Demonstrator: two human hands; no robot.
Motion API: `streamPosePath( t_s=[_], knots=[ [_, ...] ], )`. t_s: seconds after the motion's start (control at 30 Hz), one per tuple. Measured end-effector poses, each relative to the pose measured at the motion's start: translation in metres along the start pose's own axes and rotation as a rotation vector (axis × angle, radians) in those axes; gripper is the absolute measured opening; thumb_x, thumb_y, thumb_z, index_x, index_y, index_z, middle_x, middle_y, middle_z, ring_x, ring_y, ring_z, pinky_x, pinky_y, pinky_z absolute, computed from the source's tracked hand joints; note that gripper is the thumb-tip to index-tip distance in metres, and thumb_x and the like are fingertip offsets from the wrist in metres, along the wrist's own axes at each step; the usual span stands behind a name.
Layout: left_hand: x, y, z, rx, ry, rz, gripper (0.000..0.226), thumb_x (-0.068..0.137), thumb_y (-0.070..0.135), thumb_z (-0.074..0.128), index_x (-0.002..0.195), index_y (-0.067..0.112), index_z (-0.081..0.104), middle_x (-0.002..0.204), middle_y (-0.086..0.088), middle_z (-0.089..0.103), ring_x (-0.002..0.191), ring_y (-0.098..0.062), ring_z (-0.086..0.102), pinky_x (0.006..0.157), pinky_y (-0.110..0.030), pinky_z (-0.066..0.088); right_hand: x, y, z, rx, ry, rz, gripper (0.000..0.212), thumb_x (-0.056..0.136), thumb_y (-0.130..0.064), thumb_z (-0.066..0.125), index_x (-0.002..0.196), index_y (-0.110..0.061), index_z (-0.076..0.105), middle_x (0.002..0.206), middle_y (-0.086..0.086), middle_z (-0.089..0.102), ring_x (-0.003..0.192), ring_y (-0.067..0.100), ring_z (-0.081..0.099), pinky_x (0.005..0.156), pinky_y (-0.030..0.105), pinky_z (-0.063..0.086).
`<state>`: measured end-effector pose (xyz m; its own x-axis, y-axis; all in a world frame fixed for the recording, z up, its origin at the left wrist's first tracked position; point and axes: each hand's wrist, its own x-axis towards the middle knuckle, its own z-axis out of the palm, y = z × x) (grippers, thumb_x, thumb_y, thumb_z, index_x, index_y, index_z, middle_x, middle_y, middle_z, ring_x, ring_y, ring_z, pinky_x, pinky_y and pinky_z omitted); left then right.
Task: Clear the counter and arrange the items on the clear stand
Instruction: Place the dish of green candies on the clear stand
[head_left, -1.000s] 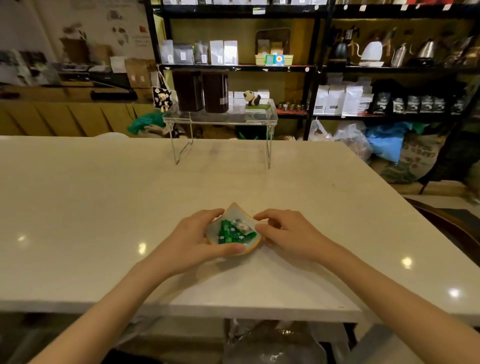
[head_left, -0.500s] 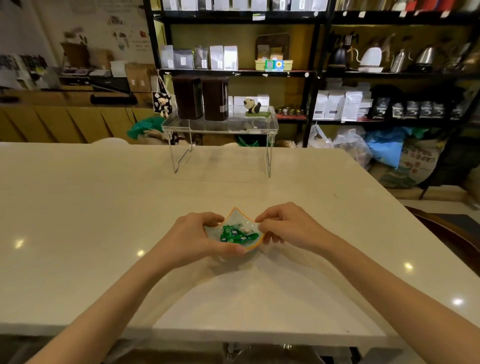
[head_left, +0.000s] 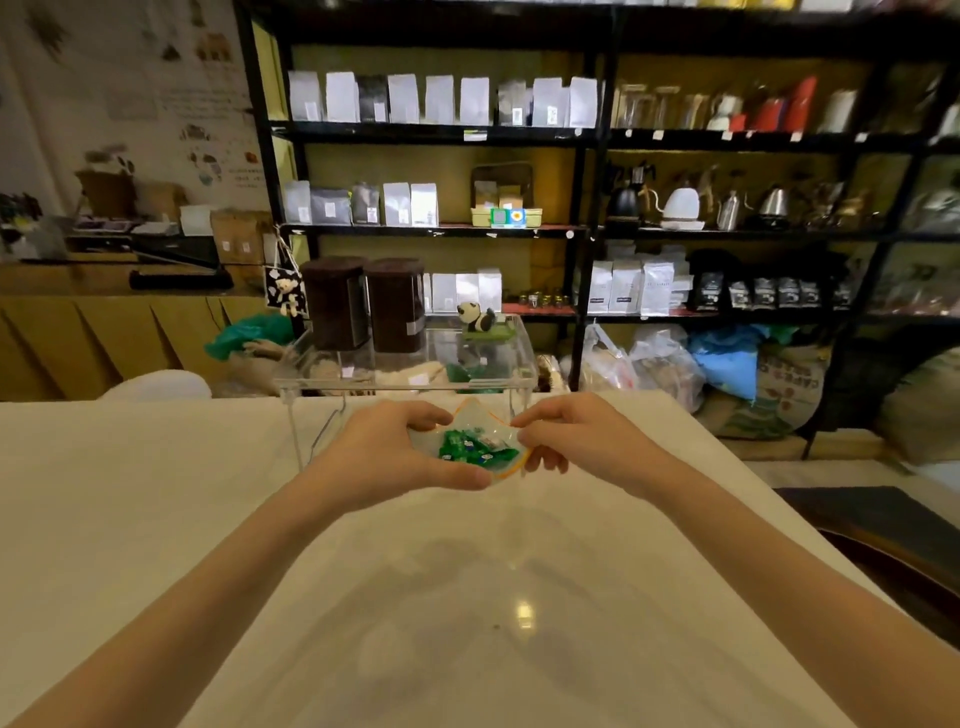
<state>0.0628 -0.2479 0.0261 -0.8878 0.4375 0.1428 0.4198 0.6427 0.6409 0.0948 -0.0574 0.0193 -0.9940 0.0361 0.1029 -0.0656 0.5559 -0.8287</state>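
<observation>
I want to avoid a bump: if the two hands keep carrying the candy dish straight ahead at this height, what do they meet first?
Probably the front edge of the clear stand, just beyond the candy dish held by the left hand and right hand; depth is unclear.

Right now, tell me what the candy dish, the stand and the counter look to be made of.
Candy dish: looks like clear glass or plastic with an orange rim; the fingers show through it.
Clear stand: likely acrylic, glossy; the shelves behind show through its flat, bent panels.
Counter: pale polished stone or a stone-look surface, judging by the mirror-like light spots; which one is unclear.
</observation>
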Motion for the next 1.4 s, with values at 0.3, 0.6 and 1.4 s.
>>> streamPosePath(
  t_s=[0.3,0.6,1.4],
  knots=[
    [0.084,0.012,-0.019,-0.056,0.151,0.08,0.072,0.058,0.047,0.079,0.122,0.02,0.059,0.112,0.005,0.062,0.092,-0.006,0.048,0.079,-0.022,0.038,0.079,-0.013,-0.033,0.028,0.197,-0.046,0.023,0.087,-0.01,0.055,0.108,-0.008,0.062,0.062,-0.002,0.061,0.042,-0.003,0.054,0.045,0.012,0.043],
    [0.135,0.008,-0.003,-0.06,0.11,0.042,0.069,0.066,0.041,0.076,0.125,0.013,0.054,0.122,-0.001,0.063,0.077,0.002,0.046,0.047,-0.01,0.042,0.132,0.012,-0.04,-0.046,0.323,0.056,0.012,0.08,-0.021,0.068,0.071,-0.012,0.067,0.072,0.005,0.071,0.054,0.007,0.051,0.051,0.018,0.041],
    [0.182,-0.018,0.019,-0.005,0.176,0.094,0.041,0.083,0.026,0.064,0.121,0.01,0.06,0.11,-0.007,0.069,0.098,-0.015,0.061,0.086,-0.028,0.05,0.212,0.043,-0.041,0.006,0.459,0.058,0.022,0.08,-0.016,0.068,0.099,-0.005,0.072,0.104,0.012,0.07,0.093,0.019,0.062,0.087,0.036,0.053]
  ],
)
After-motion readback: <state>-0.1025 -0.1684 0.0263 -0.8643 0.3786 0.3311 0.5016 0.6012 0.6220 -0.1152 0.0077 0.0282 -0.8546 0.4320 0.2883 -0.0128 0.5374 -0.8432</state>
